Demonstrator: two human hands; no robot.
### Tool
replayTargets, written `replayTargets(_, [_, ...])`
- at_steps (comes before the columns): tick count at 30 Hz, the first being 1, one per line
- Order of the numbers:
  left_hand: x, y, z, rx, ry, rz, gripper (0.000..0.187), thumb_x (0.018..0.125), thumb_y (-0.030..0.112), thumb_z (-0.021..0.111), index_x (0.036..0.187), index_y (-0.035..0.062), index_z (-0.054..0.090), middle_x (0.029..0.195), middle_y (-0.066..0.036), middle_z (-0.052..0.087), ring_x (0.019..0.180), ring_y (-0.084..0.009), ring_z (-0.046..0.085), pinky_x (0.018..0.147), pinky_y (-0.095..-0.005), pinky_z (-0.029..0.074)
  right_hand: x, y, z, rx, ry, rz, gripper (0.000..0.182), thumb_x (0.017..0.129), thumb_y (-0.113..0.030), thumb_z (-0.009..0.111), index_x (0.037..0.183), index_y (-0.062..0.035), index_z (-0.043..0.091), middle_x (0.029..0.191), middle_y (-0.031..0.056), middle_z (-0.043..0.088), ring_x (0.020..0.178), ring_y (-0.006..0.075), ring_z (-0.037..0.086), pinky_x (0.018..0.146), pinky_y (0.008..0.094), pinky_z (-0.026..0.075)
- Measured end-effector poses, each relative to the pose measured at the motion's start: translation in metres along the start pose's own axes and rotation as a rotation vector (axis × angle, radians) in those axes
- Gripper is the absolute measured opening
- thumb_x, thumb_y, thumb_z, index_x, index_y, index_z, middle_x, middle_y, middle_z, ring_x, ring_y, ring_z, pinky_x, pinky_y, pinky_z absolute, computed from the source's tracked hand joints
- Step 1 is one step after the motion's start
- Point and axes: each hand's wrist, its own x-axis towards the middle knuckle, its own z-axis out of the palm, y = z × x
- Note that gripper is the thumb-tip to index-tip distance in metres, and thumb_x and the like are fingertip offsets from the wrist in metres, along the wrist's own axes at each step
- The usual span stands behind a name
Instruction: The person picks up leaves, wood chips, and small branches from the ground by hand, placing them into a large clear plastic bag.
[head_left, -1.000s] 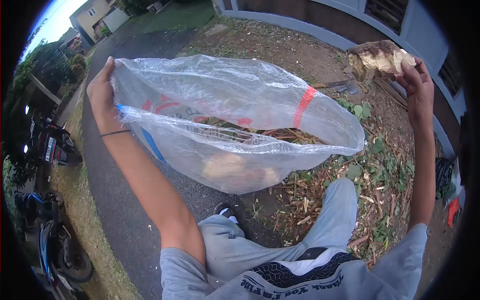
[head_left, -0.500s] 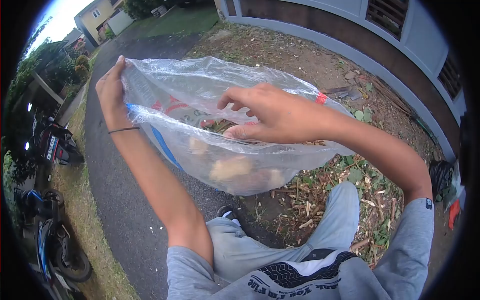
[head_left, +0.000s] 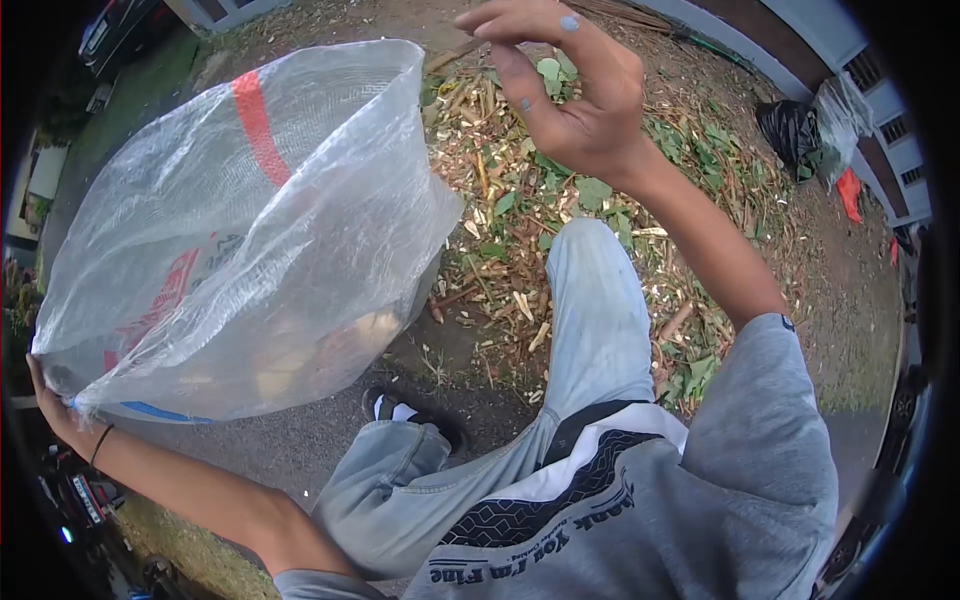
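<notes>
Nearest me, the person wears a grey short-sleeved T-shirt with dark printing (head_left: 720, 480) and faded blue jeans (head_left: 600, 300), one knee jutting up below the right hand (head_left: 560, 85). That hand is raised and holds nothing, its thumb standing apart from loosely bent fingers. The left hand (head_left: 60, 410), a thin black band (head_left: 100, 445) round its wrist, is closed on the gathered edge of a large translucent white woven plastic sack (head_left: 250, 240); some of its fingers are hidden by the material. The sack balloons up and away from the left hand toward the right one, mouth gaping, with a red stripe (head_left: 258, 125) near its far end and a blue one (head_left: 165, 412) beside the left hand. Blurry pale yellowish lumps (head_left: 290, 365) show through its lower side. Between the hands, nearer the body, I see a black-and-white shoe (head_left: 420, 415) on the ground. Below and around the right hand, wood chips and green leaves (head_left: 500, 210) litter the soil. Farther out, past the right forearm, sit a shiny black plastic bag (head_left: 788, 132) and a red item (head_left: 849, 195), near a pale-and-brown wall (head_left: 800, 50).
</notes>
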Motion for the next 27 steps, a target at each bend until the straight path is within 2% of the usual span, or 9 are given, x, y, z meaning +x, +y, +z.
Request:
replayTargets(1, [-0.006,0.005,0.024,0.046,-0.010,0.067,0.045,0.097,0.028,0.058,0.132,-0.0014,0.058,0.130,-0.014,0.060,0.116,-0.0261,0.058,0.101,-0.0373,0.044,-0.021,0.009,0.001,-0.049,-0.043,0.180,0.019,0.087,-0.015,0.065,0.100,-0.0010,0.065,0.091,0.0132,0.070,0.077,0.0298,0.069,0.075,0.0393,0.057])
replayTargets(2, [-0.018,0.017,0.042,0.061,0.200,-0.071,0.044,0.097,0.021,0.054,0.135,-0.0009,0.055,0.134,-0.014,0.057,0.118,-0.0266,0.056,0.103,-0.0378,0.042,-0.045,0.019,0.003,-0.096,-0.085,0.362,0.018,0.087,-0.013,0.064,0.100,-0.0012,0.064,0.089,0.0125,0.070,0.077,0.0307,0.068,0.076,0.0397,0.056])
replayTargets(4, [-0.048,0.035,0.083,0.108,0.233,-0.103,0.045,0.096,0.019,0.050,0.137,-0.0003,0.053,0.136,-0.014,0.055,0.120,-0.0266,0.055,0.104,-0.0378,0.041,-0.112,0.049,0.016,-0.156,-0.311,0.738,0.023,0.091,-0.018,0.063,0.107,-0.0014,0.063,0.098,0.0148,0.068,0.090,0.0297,0.066,0.079,0.0405,0.054])
replayTargets(6, [-0.067,0.047,0.106,0.166,0.344,-0.150,0.049,0.094,0.014,0.042,0.140,0.0010,0.051,0.140,-0.014,0.052,0.123,-0.0264,0.053,0.105,-0.0377,0.040,-0.186,0.052,0.038,-0.259,-0.657,0.873,0.029,0.087,-0.021,0.060,0.107,0.0005,0.062,0.103,0.0209,0.065,0.099,0.0359,0.064,0.088,0.0453,0.052])
replayTargets(12, [-0.049,0.032,0.084,0.262,0.346,-0.100,0.049,0.094,0.018,0.042,0.139,0.0007,0.050,0.139,-0.015,0.052,0.123,-0.0283,0.052,0.105,-0.0402,0.040,-0.353,-0.057,0.143,-0.097,-1.453,0.801,0.043,0.087,-0.030,0.060,0.119,-0.0012,0.059,0.124,0.0164,0.056,0.121,0.0333,0.051,0.099,0.0459,0.043])
replayTargets(18, [-0.045,0.035,0.083,0.354,0.299,-0.049,0.050,0.094,0.027,0.049,0.135,-0.0008,0.052,0.135,-0.017,0.054,0.120,-0.0313,0.053,0.103,-0.0440,0.041,-0.452,-0.129,0.199,-0.184,-1.303,0.706,0.056,0.091,-0.039,0.056,0.138,-0.0096,0.049,0.155,0.0155,0.032,0.145,0.0313,0.027,0.119,0.0471,0.020])
replayTargets(21, [-0.064,0.037,0.108,0.391,0.309,-0.025,0.052,0.091,0.022,0.045,0.138,0.0006,0.049,0.136,-0.018,0.053,0.121,-0.0328,0.052,0.104,-0.0448,0.040,-0.467,-0.088,0.182,0.001,-1.510,0.634,0.053,0.094,-0.037,0.053,0.144,-0.0217,0.044,0.162,0.0051,0.021,0.150,0.0233,0.015,0.122,0.0479,0.010])
replayTargets(23, [-0.087,0.041,0.136,0.383,0.358,-0.009,0.064,0.084,0.006,0.034,0.147,0.0045,0.043,0.142,-0.019,0.048,0.126,-0.0338,0.050,0.107,-0.0439,0.037,-0.460,-0.061,0.153,-0.144,-1.493,0.389,0.036,0.098,-0.036,0.046,0.131,-0.0251,0.055,0.161,0.0003,0.024,0.148,0.0201,0.021,0.123,0.0460,0.013])
replayTargets(27, [-0.090,0.042,0.146,0.329,0.377,-0.020,0.059,0.087,0.008,0.035,0.145,0.0040,0.045,0.142,-0.019,0.048,0.127,-0.0336,0.048,0.108,-0.0453,0.036,-0.439,0.005,0.078,-0.215,-1.661,0.303,0.033,0.096,-0.030,0.049,0.127,-0.0240,0.057,0.159,0.0006,0.028,0.144,0.0205,0.031,0.121,0.0450,0.019])
